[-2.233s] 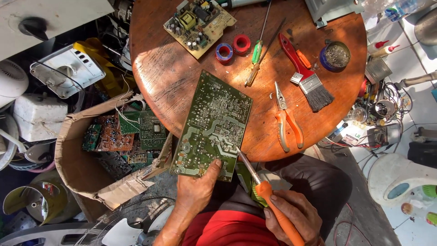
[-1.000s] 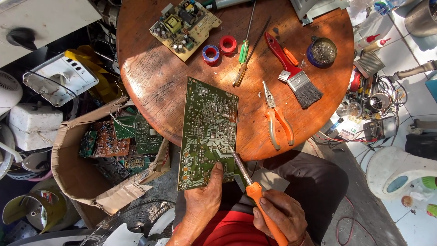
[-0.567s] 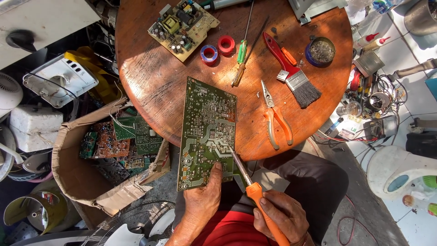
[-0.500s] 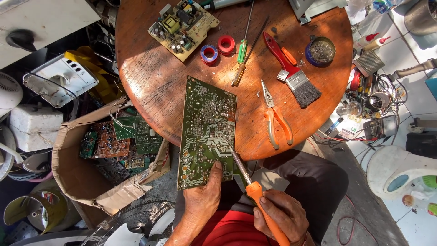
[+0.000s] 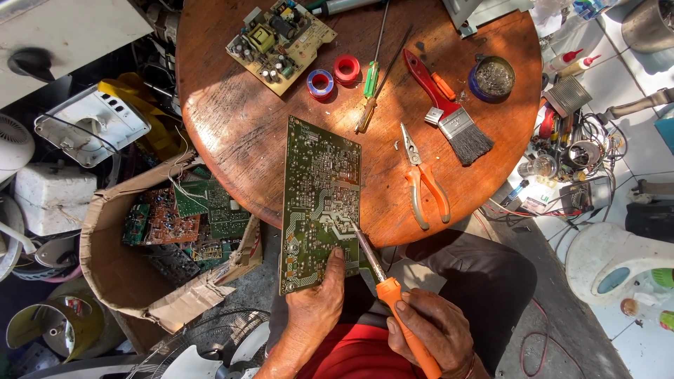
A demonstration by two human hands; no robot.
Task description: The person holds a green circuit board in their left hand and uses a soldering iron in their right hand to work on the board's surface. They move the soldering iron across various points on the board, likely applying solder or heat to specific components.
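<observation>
Electronics repair workshop — round wooden table [image 5: 232, 133], pliers [image 5: 423, 179], brush [image 5: 449, 112], cardboard box [image 5: 119, 281] of scrap circuit boards [image 5: 189, 224]

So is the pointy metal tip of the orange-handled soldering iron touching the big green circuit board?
Touching. The head view shows the soldering iron tip resting on the green circuit board, no gap visible.

Orange pliers [image 5: 423, 184], red-handled brush [image 5: 449, 112], tape rolls [image 5: 333, 76] on round table [image 5: 232, 119]; cardboard box [image 5: 116, 263] beside.

A green circuit board [image 5: 319, 203], solder side up, lies lengthwise from six to twelve o'clock over the table's near edge. An orange-handled soldering iron [image 5: 388, 295] slants from five o'clock, tip touching the board.
</observation>
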